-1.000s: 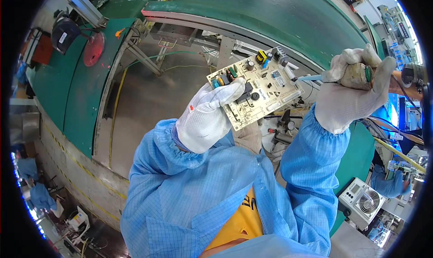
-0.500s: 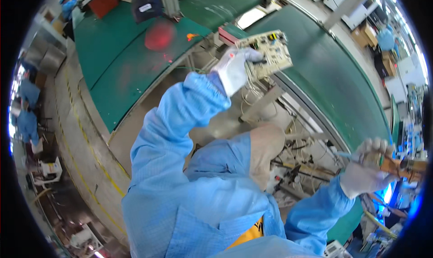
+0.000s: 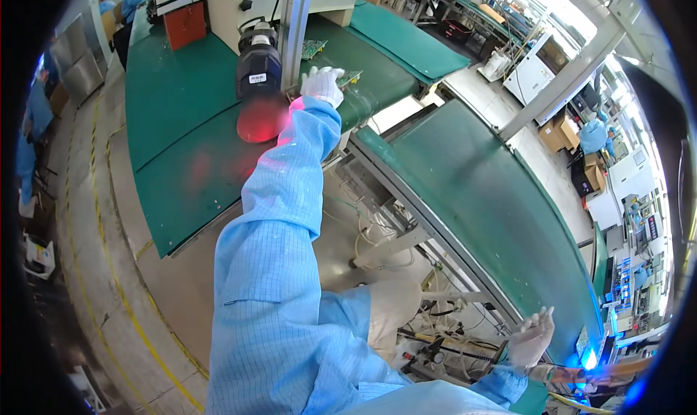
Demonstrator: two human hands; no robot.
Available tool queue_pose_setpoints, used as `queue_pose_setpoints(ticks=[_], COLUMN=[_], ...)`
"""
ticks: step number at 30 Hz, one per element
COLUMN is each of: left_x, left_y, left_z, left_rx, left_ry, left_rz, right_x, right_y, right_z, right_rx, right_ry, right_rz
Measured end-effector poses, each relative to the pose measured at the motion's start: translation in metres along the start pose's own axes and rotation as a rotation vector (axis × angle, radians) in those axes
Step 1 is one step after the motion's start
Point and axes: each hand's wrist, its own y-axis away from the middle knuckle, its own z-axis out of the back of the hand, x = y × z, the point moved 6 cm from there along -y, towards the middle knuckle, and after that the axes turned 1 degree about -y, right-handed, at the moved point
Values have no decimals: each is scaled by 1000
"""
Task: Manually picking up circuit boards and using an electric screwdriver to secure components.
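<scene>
My left hand (image 3: 323, 86), in a white glove, stretches far forward over the dark green belt beyond the work table. Its fingers are closed at a circuit board (image 3: 351, 79), whose edge sticks out to the right of the glove; the rest of the board is hidden. At the lower right my gloved right hand (image 3: 531, 338) is raised beside the belt's near edge, fingers apart and holding nothing. Just below its wrist runs a brown wrapped arm or hose (image 3: 581, 374), close to a bright blue light (image 3: 589, 358).
A dark scanner-like lamp (image 3: 260, 70) casts red light onto the green table (image 3: 174, 146), left of my left forearm. Behind it stands a metal post (image 3: 294, 34). Another green circuit board (image 3: 313, 49) lies farther back. A wide green belt (image 3: 465, 190) runs along the right.
My left hand has carried the circuit board forward and left, from above the gap to the far belt. My right hand has moved down and left, away from the brown wrapped arm.
</scene>
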Motion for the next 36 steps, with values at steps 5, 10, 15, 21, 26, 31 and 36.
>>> queue_pose_setpoints(ticks=[5, 10, 15, 21, 26, 31, 36], left_x=[-14, -121, -173, -140, -92, -89, -78], left_y=[-6, 30, 143, 242, 251, 256, 275], left_z=[-2, 6, 29, 50, 24, 27, 31], left_rx=[-303, -68, -1, 705, 851, 1103, 1223], left_ry=[-182, 124, 432, 443, 486, 573, 553], left_rz=[-89, -419, -1180, -1297, -1411, -1451, -1489], right_x=[-9, -19, -44, -82, -98, -117, -122], right_y=[-10, -35, -39, -42, -36, -41, -51], right_z=[2, 38, 55, 70, 43, 19, 26], right_rx=[19, -202, -285, -331, -558, -762, -861], right_ry=[131, 687, 921, 1082, 1317, 1434, 1271], right_rz=[112, 331, 336, 309, 225, 576, 364])
